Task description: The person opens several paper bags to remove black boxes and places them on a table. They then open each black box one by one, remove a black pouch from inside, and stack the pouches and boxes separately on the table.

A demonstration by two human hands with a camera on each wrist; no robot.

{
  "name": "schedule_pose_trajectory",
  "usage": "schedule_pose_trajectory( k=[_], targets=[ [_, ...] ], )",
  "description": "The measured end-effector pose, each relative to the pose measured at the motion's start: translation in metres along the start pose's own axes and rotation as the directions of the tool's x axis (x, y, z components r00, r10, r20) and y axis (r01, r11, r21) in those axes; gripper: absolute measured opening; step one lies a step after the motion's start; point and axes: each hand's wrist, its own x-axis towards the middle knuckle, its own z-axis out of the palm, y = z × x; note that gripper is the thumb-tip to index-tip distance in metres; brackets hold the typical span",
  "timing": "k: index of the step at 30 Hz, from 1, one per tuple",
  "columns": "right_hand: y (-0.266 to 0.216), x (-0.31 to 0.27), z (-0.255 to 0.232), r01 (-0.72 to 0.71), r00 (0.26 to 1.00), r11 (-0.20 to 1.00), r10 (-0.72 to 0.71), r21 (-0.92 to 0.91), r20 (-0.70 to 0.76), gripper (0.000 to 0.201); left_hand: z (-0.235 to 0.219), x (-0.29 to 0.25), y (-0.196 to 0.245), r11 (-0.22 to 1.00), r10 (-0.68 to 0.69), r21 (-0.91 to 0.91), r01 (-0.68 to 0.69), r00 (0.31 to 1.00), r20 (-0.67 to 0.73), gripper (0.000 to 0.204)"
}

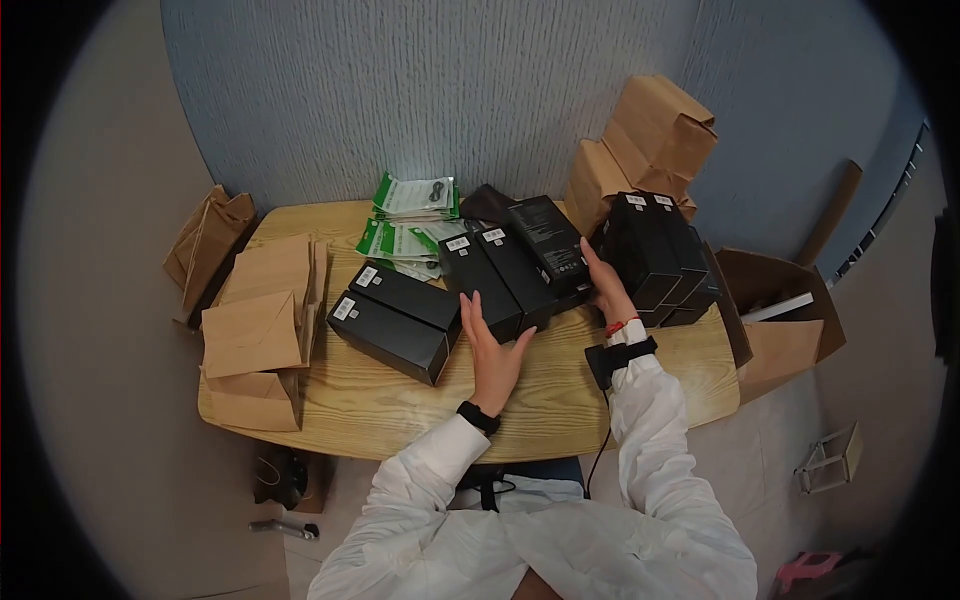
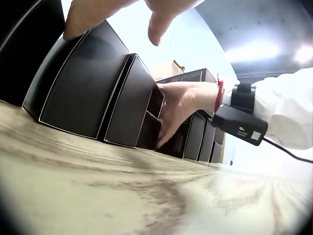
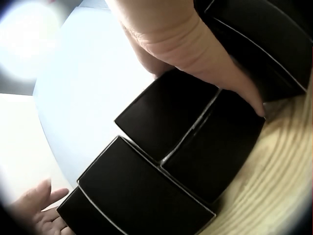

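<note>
My left hand [image 1: 492, 355] reaches to the near end of two black boxes [image 1: 485, 275] side by side, its fingers straight and thumb spread. In the left wrist view its fingertip meets the top edge of a black box [image 2: 83, 83]. Against the right side of a short stack of black boxes [image 1: 548, 240], my right hand [image 1: 607, 285] lies with its fingers extended. The right wrist view shows that hand [image 3: 176, 39] along two stacked boxes [image 3: 195, 132], thumb down at the lower one. The stack adjoins the pair. Another black pair [image 1: 395, 315] lies angled to the left.
Right of my right hand stand more black boxes [image 1: 655, 250], with brown paper packages [image 1: 655, 135] behind. Green-and-white cable packets [image 1: 410, 225] lie at the back. Folded brown paper bags [image 1: 255, 320] fill the table's left side. An open carton [image 1: 785, 310] stands beyond the right edge.
</note>
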Motion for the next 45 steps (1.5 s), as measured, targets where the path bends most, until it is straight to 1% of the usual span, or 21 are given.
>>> schedule_pose_trajectory(
  k=[2,4,6,8,9,11,12,14,15,20,27,30,31,33,37,39,40,42,43,44,45],
  targets=[
    [0.011,-0.013,0.011,0.073,0.997,0.917,-0.081,0.393,0.004,0.067,-0.001,0.0,-0.008,0.999,-0.016,-0.042,0.016,1.0,-0.002,0.091],
    [0.01,-0.028,0.014,0.098,0.992,0.915,-0.121,0.391,0.035,0.07,-0.001,0.003,-0.01,0.988,-0.095,-0.117,0.098,0.995,0.037,0.086],
    [0.003,-0.045,0.018,-0.058,0.996,0.955,0.074,0.293,-0.047,0.076,0.003,0.002,-0.011,0.988,-0.079,-0.131,0.081,0.997,0.016,0.084],
    [0.005,-0.049,0.017,-0.055,0.998,0.95,0.06,0.307,-0.006,0.079,0.009,-0.001,-0.017,0.991,-0.065,-0.121,0.052,0.992,-0.108,0.082],
    [0.004,-0.05,0.018,-0.053,0.998,0.948,0.043,0.313,0.04,0.083,0.01,-0.004,-0.016,0.992,-0.059,-0.121,0.046,0.993,-0.105,0.082],
    [0.004,-0.054,0.019,-0.067,0.998,0.935,0.062,0.348,0.024,0.086,0.013,-0.01,-0.013,0.88,-0.317,-0.39,0.272,0.947,-0.055,0.079],
    [0.004,-0.055,0.02,-0.084,0.996,0.922,0.086,0.379,0.011,0.089,0.013,-0.008,-0.015,0.881,-0.314,-0.389,0.269,0.948,-0.055,0.079],
    [0.008,-0.047,0.02,-0.091,0.995,0.927,0.101,0.364,-0.006,0.093,0.013,-0.006,-0.025,0.9,-0.397,-0.195,0.389,0.918,-0.002,0.077],
    [0.009,-0.046,0.02,-0.099,0.993,0.933,0.115,0.346,-0.026,0.096,0.015,-0.004,-0.031,0.901,-0.397,-0.19,0.39,0.918,-0.002,0.077],
    [0.016,-0.051,0.023,-0.104,0.983,0.956,0.142,0.276,-0.119,0.102,0.024,0.011,-0.05,0.822,-0.434,-0.411,0.393,0.901,-0.005,0.068],
    [0.056,-0.037,0.016,-0.029,0.964,0.971,0.09,0.236,-0.25,0.108,0.022,0.024,-0.046,0.825,-0.446,-0.393,0.406,0.895,-0.012,0.056],
    [0.079,-0.035,0.009,0.041,0.969,0.972,0.019,0.233,-0.247,0.108,0.017,0.025,-0.031,0.82,-0.472,-0.385,0.424,0.881,-0.035,0.052],
    [0.07,-0.051,0.012,0.039,0.968,0.971,0.022,0.236,-0.251,0.108,0.015,0.023,-0.03,0.813,-0.463,-0.407,0.416,0.886,-0.02,0.051],
    [0.052,-0.088,0.018,-0.053,0.957,0.959,0.129,0.278,-0.261,0.103,0.01,0.017,-0.03,0.805,-0.456,-0.425,0.413,0.89,0.002,0.05],
    [0.046,-0.126,0.017,-0.031,0.969,0.956,0.1,0.291,-0.225,0.094,0.002,0.006,-0.033,0.803,-0.451,-0.406,0.436,0.89,0.063,0.05],
    [0.044,-0.139,0.013,0.004,0.988,0.943,0.048,0.333,-0.149,0.079,0.0,0.003,-0.035,0.796,-0.446,-0.416,0.441,0.89,0.09,0.051],
    [0.051,-0.139,0.009,-0.003,0.988,0.944,0.053,0.331,-0.142,0.079,0.001,0.003,-0.035,0.796,-0.445,-0.41,0.446,0.889,0.102,0.052],
    [0.064,-0.134,0.001,0.102,0.993,0.954,-0.08,0.281,-0.088,0.063,0.001,0.006,-0.026,0.812,-0.443,-0.362,0.457,0.888,0.128,0.056],
    [0.062,-0.141,0.005,0.152,0.978,0.945,-0.1,0.289,-0.185,0.048,0.008,0.007,-0.034,0.835,-0.393,-0.363,0.413,0.91,0.132,0.056],
    [0.066,-0.141,0.007,0.139,0.983,0.951,-0.099,0.277,-0.153,0.048,0.013,0.008,-0.042,0.857,-0.343,-0.36,0.368,0.93,0.133,0.056],
    [0.071,-0.138,0.004,0.187,0.977,0.949,-0.152,0.254,-0.151,0.044,0.015,0.01,-0.04,0.832,-0.351,-0.394,0.391,0.921,0.17,0.056]
  ],
)
